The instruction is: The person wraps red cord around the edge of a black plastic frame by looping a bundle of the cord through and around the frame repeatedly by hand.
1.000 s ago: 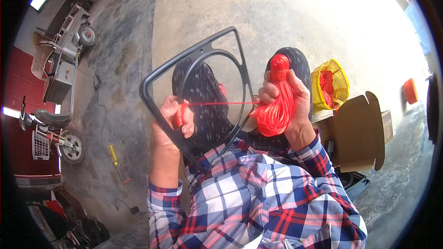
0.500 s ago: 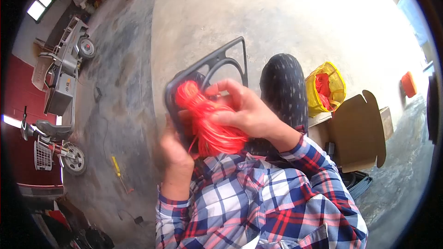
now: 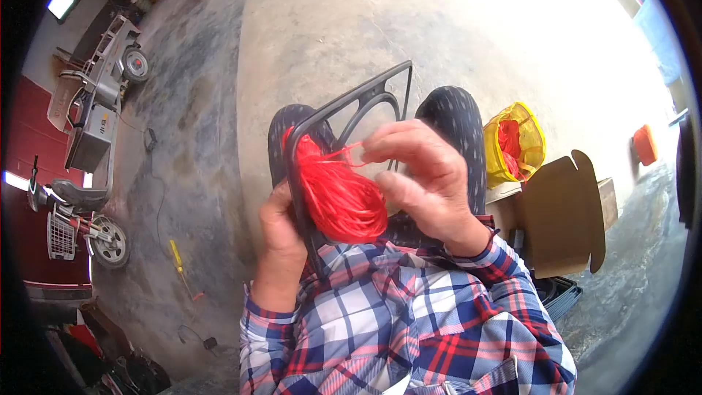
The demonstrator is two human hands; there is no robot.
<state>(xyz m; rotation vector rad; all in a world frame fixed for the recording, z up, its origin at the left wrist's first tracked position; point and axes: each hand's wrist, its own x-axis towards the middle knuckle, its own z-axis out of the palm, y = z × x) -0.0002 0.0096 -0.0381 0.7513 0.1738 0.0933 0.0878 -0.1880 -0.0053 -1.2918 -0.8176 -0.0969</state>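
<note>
A bundle of thin red plastic string (image 3: 340,201) lies against a dark frame (image 3: 344,102) with a curved inner bar, above my lap. My left hand (image 3: 281,223) is closed round the left side of the frame, at the bundle's edge; most of its fingers are hidden behind. To the right of the bundle, my right hand (image 3: 431,175) has its fingers curled, with a loose red strand running from the bundle to its fingertips. The thumb sits lower, a little apart from the fingertips.
Right of my knee stands a yellow mesh bag (image 3: 537,132) with red material inside, beside an open cardboard box (image 3: 567,219). A yellow-handled screwdriver (image 3: 177,256) lies on the concrete floor at left. Farther left are a scooter (image 3: 110,241) and a grey three-wheeled vehicle (image 3: 95,132).
My right hand has moved off the bundle to the right, drawing out a strand. The frame has shifted slightly right, and the bundle now hangs lower and rounder against it.
</note>
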